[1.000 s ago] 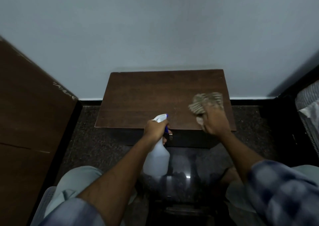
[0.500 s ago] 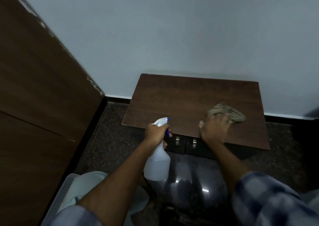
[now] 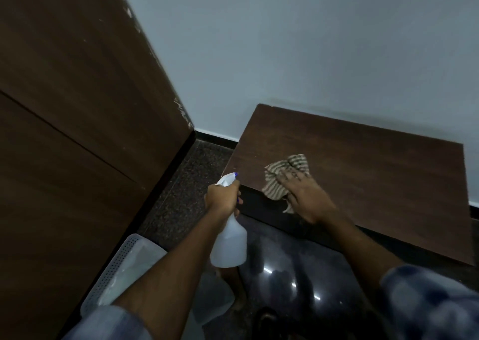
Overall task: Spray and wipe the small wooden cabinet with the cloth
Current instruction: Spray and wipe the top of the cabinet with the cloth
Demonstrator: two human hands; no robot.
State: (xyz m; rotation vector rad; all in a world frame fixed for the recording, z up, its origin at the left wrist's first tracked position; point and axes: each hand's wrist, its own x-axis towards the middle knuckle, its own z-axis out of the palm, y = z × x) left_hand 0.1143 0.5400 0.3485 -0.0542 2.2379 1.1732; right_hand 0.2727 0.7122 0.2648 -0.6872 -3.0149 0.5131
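The small dark wooden cabinet (image 3: 368, 173) stands against the pale wall at the right. My right hand (image 3: 307, 199) presses a striped beige cloth (image 3: 283, 176) flat on the cabinet top near its front left corner; part of the cloth hangs over the front edge. My left hand (image 3: 223, 198) grips the neck of a white spray bottle (image 3: 229, 243) with a blue-tipped nozzle, held just in front of the cabinet's left corner, its nozzle toward the top.
A tall dark wooden panel (image 3: 77, 106) fills the left side. A white perforated basket (image 3: 121, 269) sits on the floor by it. The glossy dark floor (image 3: 298, 275) lies below, with a speckled strip (image 3: 186, 184) along the wall.
My view has swung left, so the cabinet sits further right. My right hand has slid the cloth leftward across the top to the front left corner. The bottle stays in my left hand.
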